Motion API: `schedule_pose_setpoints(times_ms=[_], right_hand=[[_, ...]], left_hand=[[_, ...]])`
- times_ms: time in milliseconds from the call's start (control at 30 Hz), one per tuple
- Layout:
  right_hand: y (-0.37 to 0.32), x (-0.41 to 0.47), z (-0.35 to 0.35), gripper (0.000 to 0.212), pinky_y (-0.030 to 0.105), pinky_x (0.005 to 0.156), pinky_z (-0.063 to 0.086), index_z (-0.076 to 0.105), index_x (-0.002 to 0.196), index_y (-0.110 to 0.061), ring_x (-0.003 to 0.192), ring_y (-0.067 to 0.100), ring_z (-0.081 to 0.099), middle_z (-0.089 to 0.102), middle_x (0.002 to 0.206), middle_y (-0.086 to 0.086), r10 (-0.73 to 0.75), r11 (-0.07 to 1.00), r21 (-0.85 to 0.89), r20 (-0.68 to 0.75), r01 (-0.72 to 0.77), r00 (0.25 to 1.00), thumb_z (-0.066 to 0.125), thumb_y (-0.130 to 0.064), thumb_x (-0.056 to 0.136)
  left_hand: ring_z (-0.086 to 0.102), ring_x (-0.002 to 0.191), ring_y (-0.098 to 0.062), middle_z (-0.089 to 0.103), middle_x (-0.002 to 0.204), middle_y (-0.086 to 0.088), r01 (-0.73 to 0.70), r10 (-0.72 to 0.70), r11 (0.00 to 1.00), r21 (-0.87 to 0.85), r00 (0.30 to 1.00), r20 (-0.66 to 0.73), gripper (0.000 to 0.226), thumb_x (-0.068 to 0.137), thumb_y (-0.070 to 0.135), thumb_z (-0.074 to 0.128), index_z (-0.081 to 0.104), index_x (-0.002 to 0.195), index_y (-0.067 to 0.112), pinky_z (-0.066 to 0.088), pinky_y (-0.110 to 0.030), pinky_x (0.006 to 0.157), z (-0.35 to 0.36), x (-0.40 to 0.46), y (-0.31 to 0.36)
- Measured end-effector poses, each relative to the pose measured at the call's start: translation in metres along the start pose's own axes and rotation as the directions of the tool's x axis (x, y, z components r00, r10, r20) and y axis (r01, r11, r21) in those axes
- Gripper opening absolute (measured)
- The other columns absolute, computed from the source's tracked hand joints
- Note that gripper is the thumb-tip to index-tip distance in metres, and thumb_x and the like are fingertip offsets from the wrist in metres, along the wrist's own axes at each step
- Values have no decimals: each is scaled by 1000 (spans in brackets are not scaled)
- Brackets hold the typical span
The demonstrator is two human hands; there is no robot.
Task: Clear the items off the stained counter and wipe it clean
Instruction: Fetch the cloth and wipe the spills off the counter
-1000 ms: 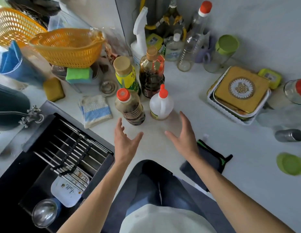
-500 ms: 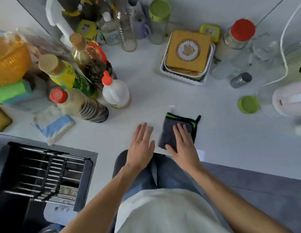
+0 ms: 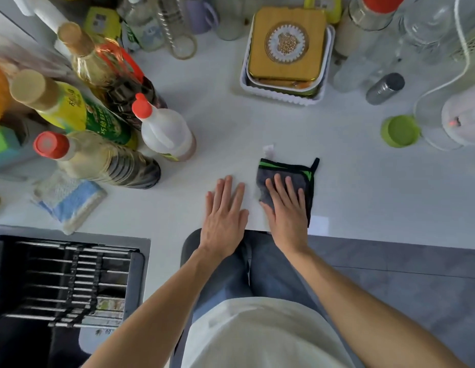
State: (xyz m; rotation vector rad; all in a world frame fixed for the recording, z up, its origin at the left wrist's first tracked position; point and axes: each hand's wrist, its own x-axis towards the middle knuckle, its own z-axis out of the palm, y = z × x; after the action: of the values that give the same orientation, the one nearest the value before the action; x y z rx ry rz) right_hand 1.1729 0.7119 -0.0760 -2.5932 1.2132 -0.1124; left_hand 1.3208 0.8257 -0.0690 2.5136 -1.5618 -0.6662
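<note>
right hand (image 3: 285,208) flat, fingers spread, pressing on the grey cloth (image 3: 295,173) at 6 o'clock near the counter (image 3: 337,181) edge, left hand (image 3: 223,211) open flat on bare counter just beside it, bottles (image 3: 103,128) bunched up around 10 o'clock, gold tin (image 3: 287,46) at 12

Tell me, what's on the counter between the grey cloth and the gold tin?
Almost nothing: the head view shows bare white counter between the grey cloth and the gold tin, except a small white scrap by the cloth's far corner.

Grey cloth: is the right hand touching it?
Touching. The head view shows the right hand lying flat on the grey cloth, fingers spread over it.
</note>
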Motion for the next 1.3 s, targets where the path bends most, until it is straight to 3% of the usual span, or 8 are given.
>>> schedule_pose_setpoints(times_ms=[167,267,367,500,800,933,1033,1300], right_hand=[[2,9,-30,48,44,119,40,57,147,-8,146,23,44,60,150,7,186,912,357,83,-203,979,51,-37,109],[12,12,-56,39,35,70,47,63,127,-7,91,34,71,73,92,4,223,890,384,103,-246,969,49,-39,109],[24,6,-78,33,36,62,39,64,111,-8,68,30,61,60,69,-4,247,829,467,184,-306,951,54,-39,107],[32,-28,-97,22,14,64,44,63,99,-16,76,7,62,68,81,-6,348,666,584,307,-464,886,67,-38,100],[74,-168,-93,13,15,69,46,64,101,-31,86,-5,64,68,88,-24,594,473,549,378,-689,710,75,-33,95],[96,-257,-89,13,5,62,45,64,108,-32,88,0,65,65,90,-26,753,276,558,380,-782,537,71,-28,98],[108,-325,-86,15,17,62,44,69,114,-14,88,23,66,72,92,0,847,163,518,362,-839,389,69,-21,100],[121,-468,-75,28,30,74,40,70,125,-3,88,23,58,76,114,18,904,-172,446,427,-878,40,66,-19,103]], left_hand=[[-6,164,-29,0,177,-9,-6,12,995,-97,998,68,64,107,34,41,21,167,21,6,-51,132,-23,-1,0],[8,164,-26,19,175,-7,34,-12,973,-229,995,97,51,108,27,45,42,158,20,17,-44,133,-44,-7,-2],[43,148,-19,53,155,2,68,-39,942,-328,995,96,39,107,25,48,59,144,23,41,-38,119,-63,-26,-5],[69,109,-13,73,123,14,129,-54,913,-387,978,201,29,108,34,46,69,126,34,55,-33,98,-69,-60,-14],[71,96,-7,72,100,22,181,-51,951,-251,892,449,30,106,34,47,69,126,39,44,-8,71,-30,-97,-11],[70,108,-20,76,114,10,26,68,987,-156,823,564,32,107,32,43,68,126,36,52,-28,85,-17,-84,32],[67,116,-27,74,126,4,-87,161,985,-148,762,627,37,108,29,38,69,127,28,53,-39,98,-11,-69,80],[66,111,-19,72,121,6,-221,250,966,-134,671,697,33,107,31,43,69,128,32,52,-35,99,26,-42,222]])
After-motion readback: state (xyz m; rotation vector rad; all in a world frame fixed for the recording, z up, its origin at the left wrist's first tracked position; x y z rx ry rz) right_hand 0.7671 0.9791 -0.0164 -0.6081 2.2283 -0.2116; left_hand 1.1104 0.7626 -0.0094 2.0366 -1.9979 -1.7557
